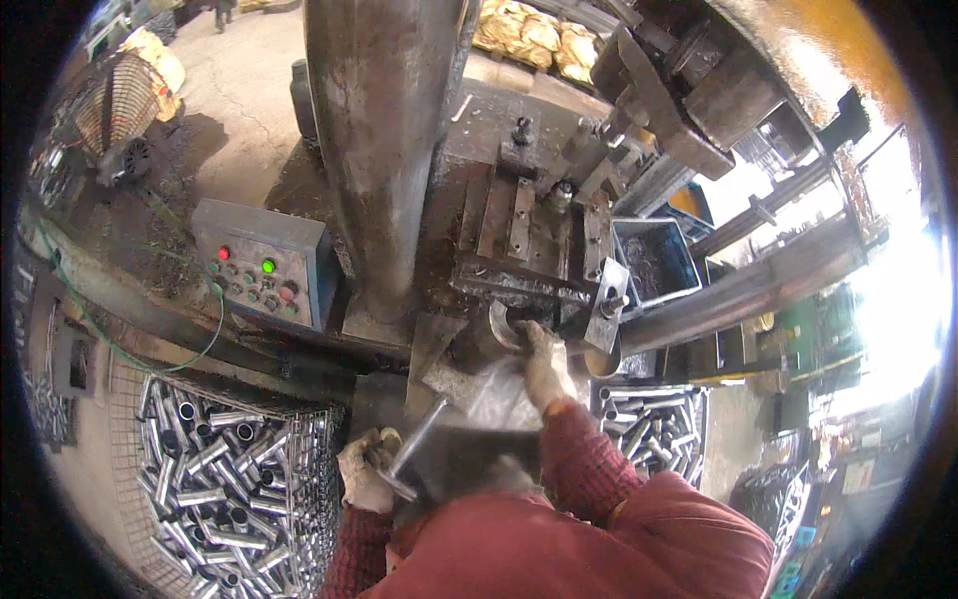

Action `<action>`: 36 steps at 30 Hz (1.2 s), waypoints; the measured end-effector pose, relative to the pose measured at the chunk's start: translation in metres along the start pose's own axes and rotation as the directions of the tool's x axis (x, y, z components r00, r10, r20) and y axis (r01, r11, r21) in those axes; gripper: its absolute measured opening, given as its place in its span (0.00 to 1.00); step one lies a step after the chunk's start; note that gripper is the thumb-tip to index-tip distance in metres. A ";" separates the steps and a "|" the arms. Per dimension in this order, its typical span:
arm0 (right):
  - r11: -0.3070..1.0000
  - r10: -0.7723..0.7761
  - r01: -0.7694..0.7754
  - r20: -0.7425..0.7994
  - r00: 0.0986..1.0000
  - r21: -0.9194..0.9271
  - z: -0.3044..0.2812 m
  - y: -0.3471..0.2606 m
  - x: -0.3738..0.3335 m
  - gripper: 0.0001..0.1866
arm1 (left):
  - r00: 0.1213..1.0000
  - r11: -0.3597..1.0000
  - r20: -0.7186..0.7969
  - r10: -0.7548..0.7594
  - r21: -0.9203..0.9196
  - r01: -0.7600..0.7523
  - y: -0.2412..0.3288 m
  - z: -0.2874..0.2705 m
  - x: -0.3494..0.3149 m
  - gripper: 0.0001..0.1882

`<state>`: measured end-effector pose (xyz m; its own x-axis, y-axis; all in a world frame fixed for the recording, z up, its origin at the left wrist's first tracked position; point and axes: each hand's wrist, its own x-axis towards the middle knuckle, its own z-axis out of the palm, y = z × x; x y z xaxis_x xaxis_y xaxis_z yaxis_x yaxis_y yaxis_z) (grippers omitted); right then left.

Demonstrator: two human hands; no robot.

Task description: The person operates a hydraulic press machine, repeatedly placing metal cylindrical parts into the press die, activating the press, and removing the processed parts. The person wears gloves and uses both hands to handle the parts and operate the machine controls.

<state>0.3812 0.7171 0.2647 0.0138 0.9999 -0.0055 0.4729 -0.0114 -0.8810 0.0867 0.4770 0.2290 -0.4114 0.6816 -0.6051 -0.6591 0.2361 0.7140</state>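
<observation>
My left hand [368, 469], in a pale work glove, is closed at the lower end of a shiny metal bar [419, 441] with short crosspieces at its ends, like a T-handle. The bar slants up and to the right in front of my body. My right hand [547, 367], gloved too, reaches forward to the front of the press bed, fingers bent together against a curved, half-round metal piece [502, 325]. Whatever those fingers grip is hidden by the glove. Behind them sits the bolted die block [529, 235] with its upright post.
A wire basket [291, 469] full of cut metal tubes stands at left, more tubes [654, 424] at right. A control box [261, 265] with lit buttons is beside the thick press column [384, 150]. A bin [659, 262] stands behind the die; a heavy press part [664, 105] overhangs it.
</observation>
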 end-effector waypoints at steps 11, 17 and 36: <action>0.896 0.326 -0.266 -0.122 0.937 0.355 -0.019 -0.038 -0.021 0.33 | 0.969 0.776 0.101 0.224 0.583 -0.240 -0.099 -0.039 0.132 0.13; 0.966 0.169 -0.167 -0.004 0.986 -0.196 -0.085 -0.023 -0.073 0.26 | 0.939 0.821 0.141 0.314 0.457 -0.343 -0.040 -0.070 0.102 0.22; 0.798 0.437 -0.530 0.329 0.837 0.286 -0.019 -0.001 -0.090 0.22 | 0.936 0.613 0.061 0.346 0.741 -0.275 0.038 -0.083 0.046 0.26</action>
<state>0.3958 0.6273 0.2752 -0.0712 0.8350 -0.5455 0.1182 -0.5360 -0.8359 -0.0093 0.4602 0.1986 -0.5745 0.7622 -0.2983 0.1753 0.4706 0.8648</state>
